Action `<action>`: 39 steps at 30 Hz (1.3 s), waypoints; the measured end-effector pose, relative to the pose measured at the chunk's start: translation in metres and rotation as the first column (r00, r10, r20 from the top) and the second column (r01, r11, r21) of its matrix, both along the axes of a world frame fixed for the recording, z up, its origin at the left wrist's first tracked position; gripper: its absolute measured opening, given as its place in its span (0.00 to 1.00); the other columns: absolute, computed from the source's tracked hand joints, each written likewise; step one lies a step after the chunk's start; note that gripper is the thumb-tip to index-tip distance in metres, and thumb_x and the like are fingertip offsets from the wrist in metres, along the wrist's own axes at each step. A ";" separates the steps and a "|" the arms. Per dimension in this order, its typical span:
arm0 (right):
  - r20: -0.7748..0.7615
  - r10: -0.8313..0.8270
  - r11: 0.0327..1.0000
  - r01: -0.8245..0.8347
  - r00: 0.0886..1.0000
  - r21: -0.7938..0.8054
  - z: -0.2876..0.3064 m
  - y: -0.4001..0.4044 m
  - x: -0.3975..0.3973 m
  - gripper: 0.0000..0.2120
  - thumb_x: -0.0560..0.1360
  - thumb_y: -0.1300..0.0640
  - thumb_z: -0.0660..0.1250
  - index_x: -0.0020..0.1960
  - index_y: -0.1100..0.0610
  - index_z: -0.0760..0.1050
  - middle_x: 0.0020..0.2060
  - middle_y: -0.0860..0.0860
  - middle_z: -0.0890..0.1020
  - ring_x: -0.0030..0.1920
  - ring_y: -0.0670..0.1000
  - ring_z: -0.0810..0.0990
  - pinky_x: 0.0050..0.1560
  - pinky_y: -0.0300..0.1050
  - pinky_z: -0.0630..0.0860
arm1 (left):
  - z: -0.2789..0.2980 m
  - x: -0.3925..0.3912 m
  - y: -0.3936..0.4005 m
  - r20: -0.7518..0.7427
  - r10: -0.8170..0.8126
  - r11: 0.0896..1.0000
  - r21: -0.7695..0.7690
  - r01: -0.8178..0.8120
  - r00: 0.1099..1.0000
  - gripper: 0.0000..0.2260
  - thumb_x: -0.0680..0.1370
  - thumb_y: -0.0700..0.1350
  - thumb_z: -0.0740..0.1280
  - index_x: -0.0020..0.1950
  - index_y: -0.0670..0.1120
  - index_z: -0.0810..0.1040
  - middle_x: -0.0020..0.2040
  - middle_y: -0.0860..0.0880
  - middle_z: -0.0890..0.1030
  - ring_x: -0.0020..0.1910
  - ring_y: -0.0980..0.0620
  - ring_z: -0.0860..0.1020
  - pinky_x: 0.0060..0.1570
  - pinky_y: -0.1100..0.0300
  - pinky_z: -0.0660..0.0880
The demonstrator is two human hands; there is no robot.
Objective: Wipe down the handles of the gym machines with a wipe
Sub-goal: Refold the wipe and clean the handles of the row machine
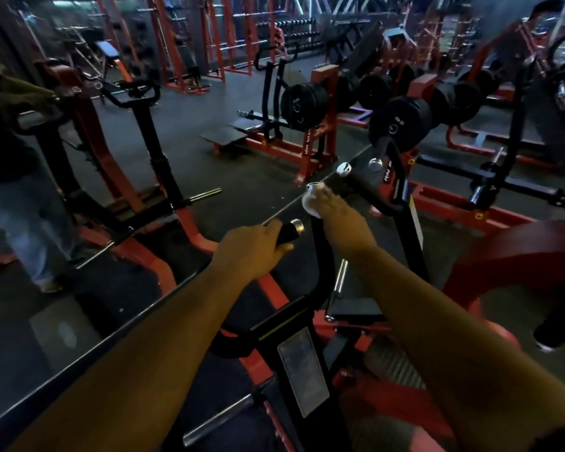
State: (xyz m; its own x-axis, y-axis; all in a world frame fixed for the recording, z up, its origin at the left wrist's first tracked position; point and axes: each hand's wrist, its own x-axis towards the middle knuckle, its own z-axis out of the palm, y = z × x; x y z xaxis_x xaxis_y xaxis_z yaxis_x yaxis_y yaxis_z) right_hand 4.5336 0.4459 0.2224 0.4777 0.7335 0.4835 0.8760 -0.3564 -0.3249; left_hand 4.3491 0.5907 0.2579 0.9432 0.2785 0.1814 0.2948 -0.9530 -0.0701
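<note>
Head view: white wipe [308, 203] bunched under right hand [331, 208] fingers on a handle [314, 186]

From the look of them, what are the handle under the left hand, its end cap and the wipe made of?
Handle gripped by the left hand: matte black, probably rubber or foam over metal. End cap: bright and reflective, likely chromed or polished metal. Wipe in the right hand: white, crumpled, seemingly paper or thin cloth.

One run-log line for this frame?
left hand grips near handle | right hand presses wipe on far handle | step: wiping
</note>
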 end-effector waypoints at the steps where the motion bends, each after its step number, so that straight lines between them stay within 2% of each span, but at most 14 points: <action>1: 0.034 0.022 1.000 -0.021 0.999 -0.020 -0.015 -0.002 0.002 0.30 0.79 0.69 0.59 0.78 0.51 0.67 0.80 0.49 0.62 0.80 0.52 0.59 0.68 0.55 0.74 | 0.001 0.003 0.002 -0.019 0.003 1.000 -0.025 -0.004 1.000 0.22 0.83 0.64 0.57 0.65 0.48 0.69 0.55 0.43 0.82 0.51 0.40 0.82 0.42 0.51 0.72; 6: 0.141 0.135 0.990 -0.138 0.981 0.011 -0.083 -0.038 -0.015 0.28 0.77 0.68 0.56 0.76 0.56 0.70 0.78 0.52 0.65 0.80 0.51 0.58 0.66 0.48 0.75 | 0.003 0.012 0.007 -0.056 0.023 0.996 -0.082 -0.027 0.998 0.24 0.81 0.68 0.57 0.60 0.47 0.72 0.51 0.45 0.82 0.49 0.43 0.81 0.41 0.52 0.70; 9: 0.098 0.232 0.972 -0.226 0.968 -0.067 -0.114 -0.069 -0.029 0.41 0.71 0.77 0.65 0.79 0.51 0.65 0.80 0.50 0.62 0.80 0.52 0.59 0.63 0.51 0.79 | 0.001 0.012 0.010 -0.054 0.028 0.996 -0.087 -0.032 0.998 0.24 0.81 0.69 0.57 0.59 0.49 0.72 0.50 0.46 0.81 0.46 0.45 0.81 0.41 0.51 0.74; 11: 0.108 0.300 0.953 -0.293 0.948 -0.079 -0.110 -0.084 -0.032 0.36 0.74 0.71 0.67 0.78 0.50 0.64 0.80 0.50 0.62 0.77 0.53 0.66 0.62 0.54 0.80 | 0.000 0.013 0.010 -0.046 0.030 0.996 -0.088 -0.034 0.998 0.24 0.81 0.69 0.57 0.59 0.49 0.72 0.49 0.47 0.81 0.45 0.45 0.81 0.41 0.51 0.75; 13: 0.089 0.274 0.957 -0.281 0.957 0.076 -0.078 -0.083 -0.030 0.21 0.84 0.58 0.59 0.77 0.52 0.67 0.78 0.50 0.65 0.76 0.49 0.68 0.69 0.53 0.74 | 0.000 0.013 0.010 -0.036 0.030 0.996 -0.078 -0.033 0.999 0.24 0.81 0.69 0.57 0.59 0.49 0.72 0.49 0.47 0.81 0.46 0.45 0.81 0.41 0.51 0.75; 15: 0.042 0.134 0.955 -0.140 0.990 0.261 -0.031 -0.064 -0.020 0.18 0.86 0.58 0.56 0.75 0.53 0.70 0.77 0.43 0.65 0.77 0.39 0.62 0.77 0.44 0.62 | -0.001 0.013 0.009 -0.023 0.030 0.997 -0.068 -0.031 0.999 0.24 0.81 0.69 0.57 0.58 0.49 0.72 0.49 0.46 0.81 0.46 0.44 0.81 0.41 0.51 0.74; 17: 0.088 0.018 0.969 -0.039 0.996 0.244 0.006 -0.032 -0.005 0.19 0.83 0.63 0.58 0.73 0.54 0.73 0.77 0.44 0.65 0.79 0.40 0.54 0.80 0.40 0.51 | -0.002 0.012 0.009 -0.012 0.029 0.998 -0.060 -0.029 1.000 0.24 0.81 0.69 0.57 0.57 0.49 0.72 0.49 0.46 0.82 0.46 0.44 0.81 0.41 0.50 0.75; 18: 0.115 0.041 0.984 -0.060 0.992 0.166 0.013 -0.017 0.002 0.20 0.82 0.63 0.59 0.72 0.54 0.74 0.77 0.48 0.66 0.80 0.45 0.52 0.81 0.46 0.49 | -0.001 0.011 0.009 -0.008 0.029 0.998 -0.058 -0.030 1.000 0.24 0.80 0.69 0.56 0.57 0.49 0.73 0.49 0.46 0.82 0.46 0.44 0.81 0.41 0.50 0.75; 21: 0.183 0.169 0.985 -0.159 0.969 -0.064 -0.005 0.003 0.012 0.23 0.78 0.70 0.62 0.70 0.56 0.75 0.79 0.54 0.64 0.81 0.55 0.52 0.77 0.61 0.62 | -0.001 0.009 0.008 0.006 0.033 0.998 -0.056 -0.032 0.999 0.24 0.80 0.70 0.56 0.57 0.50 0.72 0.49 0.47 0.81 0.46 0.45 0.81 0.39 0.52 0.71; 23: 0.203 0.217 0.976 -0.217 0.955 -0.025 -0.030 -0.007 0.005 0.22 0.79 0.69 0.60 0.71 0.59 0.75 0.79 0.54 0.64 0.81 0.55 0.54 0.76 0.55 0.66 | 0.000 0.009 0.007 0.012 0.029 0.998 -0.047 -0.028 1.000 0.24 0.81 0.69 0.56 0.57 0.50 0.72 0.49 0.47 0.81 0.46 0.44 0.80 0.39 0.53 0.69; 27: 0.141 0.301 0.953 -0.302 0.943 -0.014 -0.079 -0.046 -0.029 0.22 0.79 0.65 0.57 0.72 0.59 0.73 0.80 0.50 0.61 0.80 0.54 0.59 0.79 0.44 0.59 | 0.001 0.009 0.006 0.006 0.025 0.999 -0.041 -0.024 1.000 0.23 0.81 0.68 0.57 0.58 0.49 0.72 0.49 0.47 0.81 0.46 0.45 0.80 0.38 0.53 0.69; 33: 0.074 0.364 0.922 -0.370 0.929 0.117 -0.079 -0.088 -0.043 0.20 0.86 0.50 0.54 0.73 0.58 0.71 0.77 0.49 0.68 0.77 0.52 0.68 0.72 0.55 0.70 | 0.002 0.010 0.004 0.015 0.017 0.999 -0.039 -0.017 1.000 0.24 0.82 0.68 0.57 0.60 0.49 0.73 0.50 0.48 0.81 0.46 0.46 0.80 0.39 0.53 0.68; 36: -0.048 0.210 0.893 -0.171 0.977 0.417 -0.031 -0.063 -0.034 0.15 0.84 0.61 0.59 0.70 0.62 0.73 0.70 0.39 0.75 0.71 0.46 0.74 0.72 0.51 0.71 | 0.000 0.011 0.005 0.008 0.012 1.000 -0.025 -0.012 1.000 0.24 0.82 0.68 0.56 0.60 0.48 0.73 0.50 0.47 0.81 0.47 0.44 0.81 0.39 0.53 0.69; 39: -0.194 0.010 0.909 0.072 0.981 0.411 0.009 -0.021 -0.020 0.23 0.80 0.69 0.60 0.72 0.54 0.74 0.69 0.45 0.77 0.70 0.42 0.74 0.72 0.54 0.72 | 0.000 0.011 0.006 0.020 0.017 1.000 -0.016 -0.017 1.000 0.24 0.81 0.68 0.56 0.59 0.49 0.73 0.50 0.46 0.82 0.47 0.44 0.81 0.39 0.53 0.68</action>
State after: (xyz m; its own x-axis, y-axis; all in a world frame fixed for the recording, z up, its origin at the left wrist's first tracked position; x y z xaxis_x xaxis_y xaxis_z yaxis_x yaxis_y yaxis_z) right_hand 4.5134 0.4247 0.2317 0.6089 0.4696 0.6393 0.7749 -0.1798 -0.6060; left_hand 4.3603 0.5966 0.2579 0.9344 0.2972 0.1962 0.3121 -0.9488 -0.0493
